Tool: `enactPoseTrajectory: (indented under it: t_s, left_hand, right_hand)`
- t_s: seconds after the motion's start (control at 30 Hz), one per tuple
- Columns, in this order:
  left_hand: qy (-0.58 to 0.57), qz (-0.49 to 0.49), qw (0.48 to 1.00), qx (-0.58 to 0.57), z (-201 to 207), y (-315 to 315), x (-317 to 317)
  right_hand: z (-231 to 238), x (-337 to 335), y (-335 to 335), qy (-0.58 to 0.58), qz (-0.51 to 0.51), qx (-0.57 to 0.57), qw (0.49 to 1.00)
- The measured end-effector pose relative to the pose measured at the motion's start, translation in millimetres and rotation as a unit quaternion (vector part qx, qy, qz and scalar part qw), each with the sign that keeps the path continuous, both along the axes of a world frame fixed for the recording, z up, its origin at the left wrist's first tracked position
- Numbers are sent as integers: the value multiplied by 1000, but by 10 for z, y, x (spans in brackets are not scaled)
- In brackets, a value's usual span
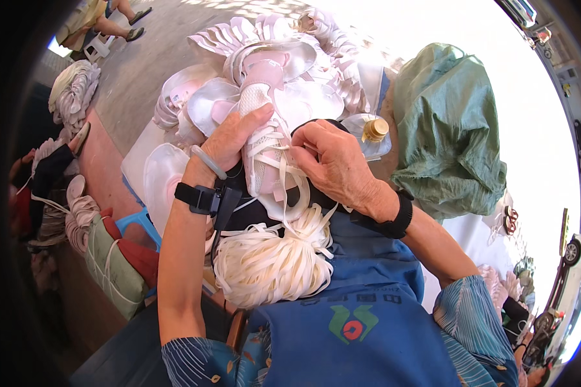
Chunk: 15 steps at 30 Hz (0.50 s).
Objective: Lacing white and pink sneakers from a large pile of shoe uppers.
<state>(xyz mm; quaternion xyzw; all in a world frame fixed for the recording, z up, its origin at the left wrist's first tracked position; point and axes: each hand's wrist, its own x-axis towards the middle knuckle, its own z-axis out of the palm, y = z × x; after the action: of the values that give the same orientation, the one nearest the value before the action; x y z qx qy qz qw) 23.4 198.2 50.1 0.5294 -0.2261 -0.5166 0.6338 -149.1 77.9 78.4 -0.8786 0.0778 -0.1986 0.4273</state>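
My left hand point(229, 138) gripping a pink-and-white shoe point(265, 138) on my lap, my right hand point(332, 164) pinching its white lace point(279, 169), bundle of laces point(271, 261) lying below, shoe pieces point(252, 58) piling beyond, green cloth point(448, 122) sitting right.

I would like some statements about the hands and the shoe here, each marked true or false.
1. The left hand holds the pale pink shoe. True.
2. The right hand is at the white laces of the shoe. True.
3. A bundle of white laces lies in the lap. True.
4. The bottle has a red cap. False: the cap is golden.
5. The cloth at the right is yellow. False: it is green.
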Motion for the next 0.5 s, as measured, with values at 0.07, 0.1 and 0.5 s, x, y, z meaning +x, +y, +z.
enactPoseTrajectory:
  t_s: [0.07, 0.1, 0.5]
  left_hand:
    - [-1, -5, 1000, -3, 30, -2, -28]
    - [3, 6, 1000, 3, 60, -2, -50]
    - [2, -11, 1000, -10, 119, 28, -95]
  right_hand:
    - [-41, -12, 75, -2, 1, -40, 999]
    - [-69, 0, 100, -5, 5, -83, 997]
    - [-86, 79, 176, -1, -52, -164, 985]
